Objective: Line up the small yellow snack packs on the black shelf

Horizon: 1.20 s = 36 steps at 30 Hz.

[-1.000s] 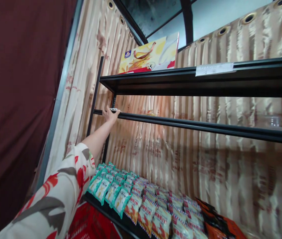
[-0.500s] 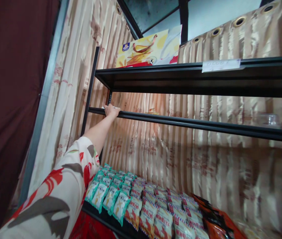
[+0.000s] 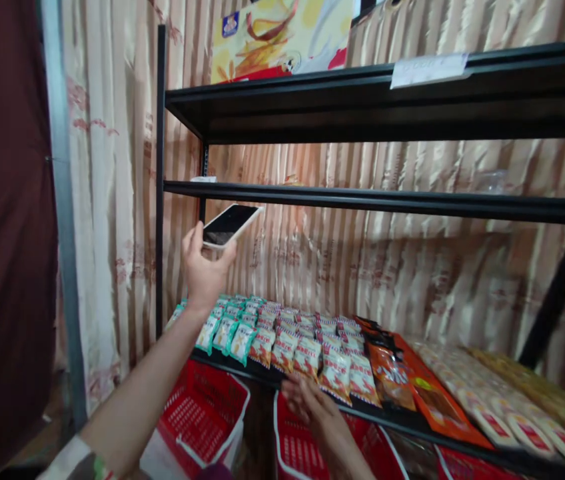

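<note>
My left hand [image 3: 206,267] grips a smartphone [image 3: 232,223] in a white case by its lower end. The dark screen faces up, and the phone is just below the front bar of the middle shelf [image 3: 312,195]. My right hand [image 3: 315,410] is low in the view, slightly blurred, its fingers stretched out with nothing seen in them. It hovers before the lower shelf edge, over a red basket [image 3: 295,447]. Nearest to it are rows of white and orange snack packets [image 3: 307,357], with small green packets [image 3: 225,333] to their left.
A yellow box [image 3: 282,40] stands on the top shelf [image 3: 287,79], which bears a white paper label [image 3: 427,69]. Orange packs [image 3: 437,393] and clear packs [image 3: 507,407] lie further right. Another red basket [image 3: 202,400] sits below. A striped curtain [image 3: 362,260] hangs behind the rack.
My left hand has come off the middle shelf and is lower, with the phone in it. My right hand has entered from below. The view has tilted down, showing the baskets.
</note>
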Tool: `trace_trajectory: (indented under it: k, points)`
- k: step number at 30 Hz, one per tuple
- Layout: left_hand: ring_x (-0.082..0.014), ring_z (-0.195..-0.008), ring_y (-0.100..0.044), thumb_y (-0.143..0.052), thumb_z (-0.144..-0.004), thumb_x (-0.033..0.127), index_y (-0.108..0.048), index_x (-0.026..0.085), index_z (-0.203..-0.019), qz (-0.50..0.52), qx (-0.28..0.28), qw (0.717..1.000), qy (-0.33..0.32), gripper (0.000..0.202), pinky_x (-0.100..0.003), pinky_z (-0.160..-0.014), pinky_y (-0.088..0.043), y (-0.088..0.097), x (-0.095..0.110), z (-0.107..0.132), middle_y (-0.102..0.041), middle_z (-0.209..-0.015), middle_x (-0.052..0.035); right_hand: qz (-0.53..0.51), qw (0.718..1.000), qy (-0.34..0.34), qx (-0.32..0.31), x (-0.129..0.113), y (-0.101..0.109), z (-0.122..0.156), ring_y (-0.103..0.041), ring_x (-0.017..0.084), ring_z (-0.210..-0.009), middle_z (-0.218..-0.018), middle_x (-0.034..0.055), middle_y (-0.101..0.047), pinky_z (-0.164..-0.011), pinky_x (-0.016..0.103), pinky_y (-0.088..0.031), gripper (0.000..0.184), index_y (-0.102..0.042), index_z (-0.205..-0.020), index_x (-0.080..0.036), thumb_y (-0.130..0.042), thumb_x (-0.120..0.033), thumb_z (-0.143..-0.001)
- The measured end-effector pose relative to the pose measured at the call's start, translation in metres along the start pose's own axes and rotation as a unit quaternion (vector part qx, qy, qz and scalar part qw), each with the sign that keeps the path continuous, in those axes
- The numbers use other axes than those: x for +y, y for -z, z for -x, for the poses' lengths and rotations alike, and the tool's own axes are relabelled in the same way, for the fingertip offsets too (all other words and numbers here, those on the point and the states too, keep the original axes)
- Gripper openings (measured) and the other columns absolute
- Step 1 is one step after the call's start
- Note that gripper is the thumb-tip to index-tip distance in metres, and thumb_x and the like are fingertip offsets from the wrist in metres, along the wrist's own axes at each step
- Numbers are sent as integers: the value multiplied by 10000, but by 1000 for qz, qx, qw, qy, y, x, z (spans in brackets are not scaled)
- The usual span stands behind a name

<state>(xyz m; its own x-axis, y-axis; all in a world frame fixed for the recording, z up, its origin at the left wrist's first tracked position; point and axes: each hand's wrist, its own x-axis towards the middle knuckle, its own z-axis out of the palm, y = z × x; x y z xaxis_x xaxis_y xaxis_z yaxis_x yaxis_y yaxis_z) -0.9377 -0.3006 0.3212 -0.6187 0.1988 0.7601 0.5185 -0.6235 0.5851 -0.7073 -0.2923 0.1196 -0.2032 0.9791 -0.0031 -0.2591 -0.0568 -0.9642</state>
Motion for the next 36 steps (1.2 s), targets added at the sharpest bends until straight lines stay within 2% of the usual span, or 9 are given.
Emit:
trace_trajectory:
  k: [6, 9, 13, 18, 20, 24, 26, 31, 36]
  points:
    - [-288, -1368, -223, -777, -572, 222, -544, 276, -1203, 202, -85, 946, 239, 675, -362, -1122, -237, 28, 22, 199, -377, -1366, -70, -264, 955, 58, -121, -42, -34, 14, -611, 191, -1047, -1136, 56, -654, -946, 384, -451, 571, -552, -1170, -274, -547, -647, -737]
    - [-278, -1399, -121, -764, -606, 232, -475, 310, -1258, 211, -173, 904, 330, 717, -403, -1145, -172, 32, 26, 273, -280, -1449, -48, -295, 948, 40, -113, -39, -11, 31, -619, 240, -1024, -1090, 95, -671, -876, 433, -493, 643, -592, -1124, -211, -448, -711, -746]
    - [-297, -1408, -52, -783, -582, 252, -422, 295, -1292, 192, -244, 860, 404, 798, -441, -1126, -217, 37, 40, 331, -244, -1473, -69, -334, 940, 33, -59, -27, 34, 53, -640, 242, -975, -1041, 66, -691, -824, 444, -516, 599, -586, -1128, -252, -451, -699, -754]
    - [-292, -1281, -387, -721, -679, 284, -480, 280, -1212, 308, -212, 771, 516, 585, -422, -962, -432, 46, 65, 361, -435, -1364, -75, -314, 947, -18, -67, -22, 79, 74, -651, 241, -927, -1004, 96, -698, -793, 446, -528, 681, -578, -1142, -206, -401, -734, -750]
    - [-278, -1124, -539, -570, -808, 374, -556, 231, -1100, 341, -201, 690, 606, 326, -455, -866, -485, 47, 68, 363, -569, -1212, -79, -304, 949, -37, -82, -21, 90, 81, -655, 228, -907, -1003, 85, -699, -788, 446, -528, 691, -568, -1150, -215, -372, -746, -752]
    - [-277, -1011, -614, -441, -880, 414, -617, 151, -1046, 438, -265, 476, 715, 357, -536, -941, -412, 41, 64, 362, -664, -1083, -103, -284, 951, -52, -111, -21, 99, 90, -656, 207, -886, -1021, 73, -691, -782, 456, -526, 679, -547, -1168, -237, -337, -743, -767]
    - [-291, -1014, -620, -421, -885, 447, -615, 152, -1096, 471, -278, 426, 721, 412, -542, -983, -366, 38, 61, 363, -675, -1080, -107, -276, 951, -53, -126, -21, 95, 92, -656, 202, -895, -1041, 73, -683, -789, 451, -523, 689, -534, -1183, -243, -315, -748, -767]
    - [-307, -969, -639, -335, -880, 559, -609, 127, -1139, 490, -290, 420, 707, 574, -524, -947, -396, 40, 52, 362, -681, -1058, -145, -255, 950, -73, -164, -21, 76, 88, -655, 196, -908, -1045, 81, -680, -755, 390, -537, 723, -510, -1217, -233, -276, -752, -772]
    - [-292, -861, -667, -327, -855, 613, -602, 135, -1158, 480, -291, 442, 699, 629, -437, -762, -504, 40, 39, 353, -678, -1044, -161, -226, 962, -100, -118, -12, 70, 80, -661, 156, -701, -870, 44, -706, -535, 251, -526, 619, -548, -1179, -223, -322, -677, -824]
